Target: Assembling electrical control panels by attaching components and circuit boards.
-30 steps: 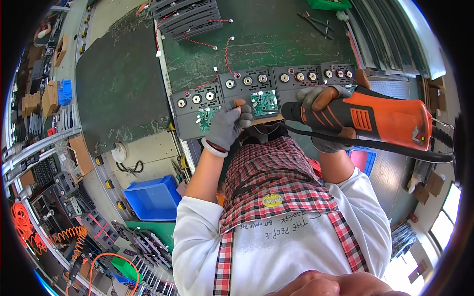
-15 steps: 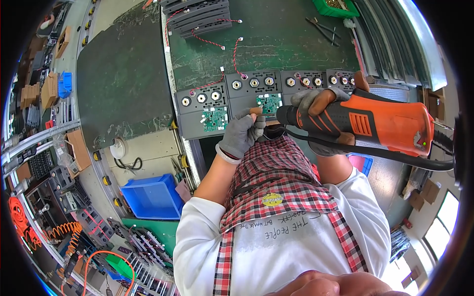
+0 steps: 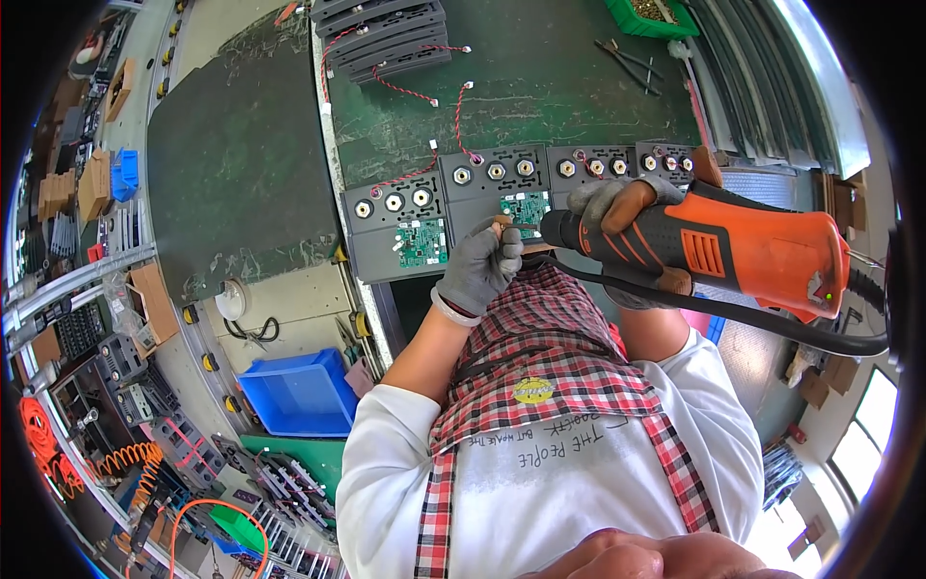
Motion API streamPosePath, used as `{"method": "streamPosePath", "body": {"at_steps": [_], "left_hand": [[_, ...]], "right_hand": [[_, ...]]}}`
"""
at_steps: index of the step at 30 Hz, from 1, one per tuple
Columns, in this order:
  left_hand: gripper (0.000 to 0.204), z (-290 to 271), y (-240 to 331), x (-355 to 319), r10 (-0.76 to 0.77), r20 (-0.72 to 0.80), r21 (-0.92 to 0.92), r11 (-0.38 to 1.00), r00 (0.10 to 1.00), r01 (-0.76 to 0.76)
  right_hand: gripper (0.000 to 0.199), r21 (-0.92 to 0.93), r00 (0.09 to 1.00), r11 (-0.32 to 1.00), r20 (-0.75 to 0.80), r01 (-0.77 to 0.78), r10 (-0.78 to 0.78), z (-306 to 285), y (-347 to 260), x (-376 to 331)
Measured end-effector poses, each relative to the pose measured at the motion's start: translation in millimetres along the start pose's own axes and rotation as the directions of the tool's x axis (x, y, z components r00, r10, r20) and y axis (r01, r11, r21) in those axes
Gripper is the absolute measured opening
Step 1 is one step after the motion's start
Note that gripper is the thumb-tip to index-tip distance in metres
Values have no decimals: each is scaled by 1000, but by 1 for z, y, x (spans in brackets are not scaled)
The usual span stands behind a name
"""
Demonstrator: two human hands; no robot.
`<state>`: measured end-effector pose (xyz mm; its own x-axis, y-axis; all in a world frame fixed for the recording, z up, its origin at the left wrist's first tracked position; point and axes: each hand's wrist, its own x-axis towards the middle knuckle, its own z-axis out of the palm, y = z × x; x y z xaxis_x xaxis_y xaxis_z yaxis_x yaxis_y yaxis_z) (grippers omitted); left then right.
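My right hand (image 3: 625,205), in a grey glove with bare-looking brownish fingertips, is wrapped round the front of an orange and black electric screwdriver (image 3: 757,253). The tool lies level, its bit pointing left. My gloved left hand (image 3: 481,262) is pinched closed at the bit's tip; anything between the fingers is too small to make out. Just beyond the hands stand grey plastic housings (image 3: 373,241) with round brass fittings (image 3: 394,202). One green circuit board (image 3: 422,243) sits on the left housing, and another green board (image 3: 526,206) is partly behind the tool's nose.
Stacked grey housings (image 3: 395,39) with red wire leads lie at the back. Pliers (image 3: 629,66) and a green bin (image 3: 656,17) of small brass parts are back right. A blue bin (image 3: 301,394) stands left of me. The tool's black cable (image 3: 733,307) loops below it.
My left hand has shifted slightly down and its fingertips have curled in toward the bit. The screwdriver stays almost in place, still in my right hand.
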<state>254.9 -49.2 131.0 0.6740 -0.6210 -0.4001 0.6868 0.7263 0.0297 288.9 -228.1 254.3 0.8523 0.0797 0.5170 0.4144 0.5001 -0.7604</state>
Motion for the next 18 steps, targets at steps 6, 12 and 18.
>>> {"method": "streamPosePath", "body": {"at_steps": [6,12,18], "left_hand": [[14,2,2,1,7,40,-63,998,999,-5],[14,-1,7,2,88,-44,152,985,995,-81],[14,0,7,5,76,-8,61,995,997,-76]], "right_hand": [[106,23,997,998,-53,58,-57,7,4,4],[63,144,992,983,-43,-111,118,3,12,4],[76,101,997,992,-31,-72,75,4,15,11]]}}
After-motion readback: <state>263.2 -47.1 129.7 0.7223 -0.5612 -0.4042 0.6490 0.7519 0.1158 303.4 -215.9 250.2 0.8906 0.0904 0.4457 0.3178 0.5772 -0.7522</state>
